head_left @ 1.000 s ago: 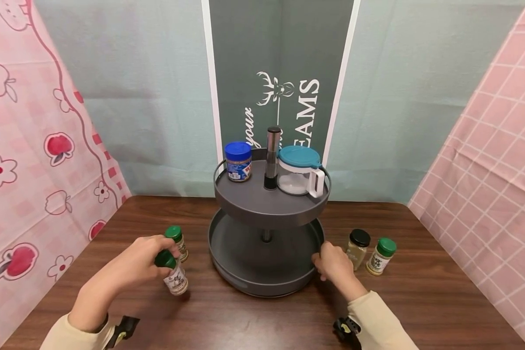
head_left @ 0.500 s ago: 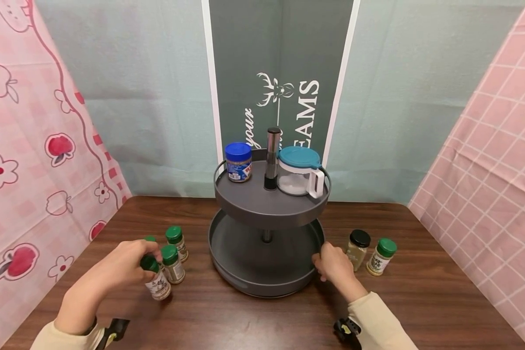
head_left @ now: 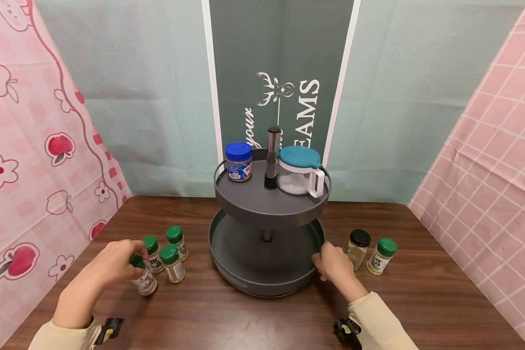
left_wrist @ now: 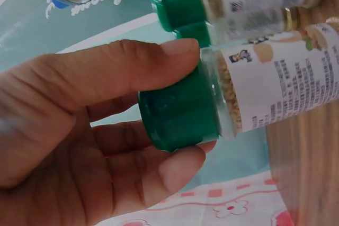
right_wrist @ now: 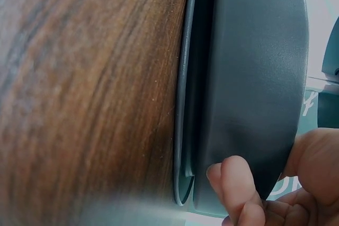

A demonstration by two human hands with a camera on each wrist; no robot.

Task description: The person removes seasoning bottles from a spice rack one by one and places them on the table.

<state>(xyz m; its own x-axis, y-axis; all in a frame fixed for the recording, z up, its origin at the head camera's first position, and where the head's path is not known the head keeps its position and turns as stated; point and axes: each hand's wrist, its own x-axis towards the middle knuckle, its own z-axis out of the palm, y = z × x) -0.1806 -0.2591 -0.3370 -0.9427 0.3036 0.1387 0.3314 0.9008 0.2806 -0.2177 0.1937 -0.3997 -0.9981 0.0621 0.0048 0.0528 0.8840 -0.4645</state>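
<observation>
The left hand grips a green-capped spice jar by its cap, long axis near upright, cap tipped slightly leftward, base on the counter beside three like jars; the right hand pinches the lower tray rim of the two-tier rack.

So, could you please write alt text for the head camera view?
A left hand grips a green-capped jar beside three others, while the right hand holds the rim of a grey two-tier turntable on a wooden table.
</observation>
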